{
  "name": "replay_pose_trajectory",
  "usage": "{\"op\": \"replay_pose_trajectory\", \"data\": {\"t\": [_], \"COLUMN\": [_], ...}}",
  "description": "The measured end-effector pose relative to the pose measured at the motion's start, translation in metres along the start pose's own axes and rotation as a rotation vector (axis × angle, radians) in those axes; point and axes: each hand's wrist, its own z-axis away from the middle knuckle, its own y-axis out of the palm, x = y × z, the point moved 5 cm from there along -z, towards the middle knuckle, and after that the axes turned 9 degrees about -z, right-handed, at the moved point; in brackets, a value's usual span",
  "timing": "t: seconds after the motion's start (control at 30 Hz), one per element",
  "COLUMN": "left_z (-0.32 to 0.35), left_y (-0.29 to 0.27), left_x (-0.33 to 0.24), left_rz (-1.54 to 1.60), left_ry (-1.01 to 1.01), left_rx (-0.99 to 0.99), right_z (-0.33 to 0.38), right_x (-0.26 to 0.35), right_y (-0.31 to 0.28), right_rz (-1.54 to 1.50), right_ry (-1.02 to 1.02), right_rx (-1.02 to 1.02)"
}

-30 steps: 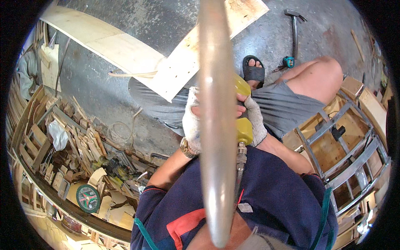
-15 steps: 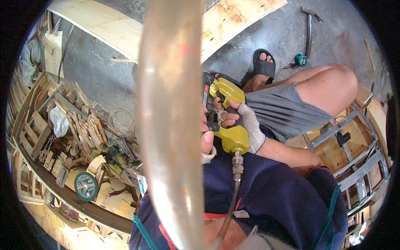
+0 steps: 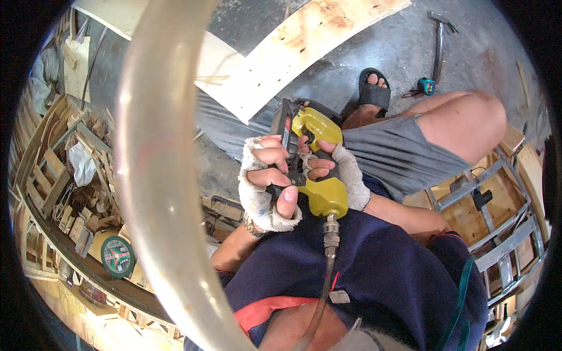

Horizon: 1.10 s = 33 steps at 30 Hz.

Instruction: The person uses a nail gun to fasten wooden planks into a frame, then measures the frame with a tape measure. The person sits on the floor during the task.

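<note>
A yellow and black pneumatic nail gun (image 3: 325,198) is held close against my dark blue shirt. My left hand (image 3: 263,184), in a worn off-white fingerless glove, has its fingers curled round the black magazine side. With the same kind of glove, my right hand (image 3: 348,175) wraps the gun's grip from the other side. An air hose (image 3: 329,275) runs from a metal coupling at the gun's yellow end down across my chest. Beyond the gun, two pale plywood strips (image 3: 293,52) meet at a pointed corner near my lap.
A blurred pale tube (image 3: 158,146) crosses close to the camera and hides part of the left. A hammer (image 3: 438,50) and teal tape measure (image 3: 427,86) lie on the grey floor. At left is a bin of wood offcuts (image 3: 61,169) with a green disc (image 3: 117,256); at right, a metal frame (image 3: 503,205).
The blurred tube has swung left across the view, uncovering my left hand, the magazine and the plywood corner. Both hands keep their hold on the nail gun, which has barely moved.
</note>
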Motion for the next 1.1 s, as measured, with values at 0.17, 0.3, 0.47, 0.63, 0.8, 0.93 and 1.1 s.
{"op": "replay_pose_trajectory", "data": {"t": [0.17, 0.3, 0.47, 0.63, 0.8, 0.93, 1.1], "left_z": [-0.010, -0.028, -0.071, -0.108, -0.121, -0.119, -0.117], "left_y": [0.015, 0.057, 0.118, 0.152, 0.156, 0.156, 0.156], "left_x": [0.002, 0.018, 0.025, 0.015, 0.012, 0.014, 0.017], "left_rz": [0.070, 0.227, 0.335, 0.363, 0.407, 0.367, 0.366], "left_ry": [0.105, 0.117, 0.099, 0.227, 0.222, 0.263, 0.247], "left_rx": [0.100, 0.016, 0.184, 0.267, 0.227, 0.223, 0.205], "right_z": [0.005, 0.020, 0.043, 0.056, 0.055, 0.059, 0.063], "right_x": [0.010, 0.049, 0.109, 0.133, 0.132, 0.129, 0.127], "right_y": [0.008, 0.026, 0.066, 0.110, 0.126, 0.129, 0.131], "right_rz": [-0.029, 0.080, 0.133, 0.226, 0.241, 0.266, 0.262], "right_ry": [-0.040, -0.240, -0.439, -0.544, -0.544, -0.578, -0.582], "right_rx": [0.065, 0.110, 0.344, 0.442, 0.460, 0.422, 0.368]}}
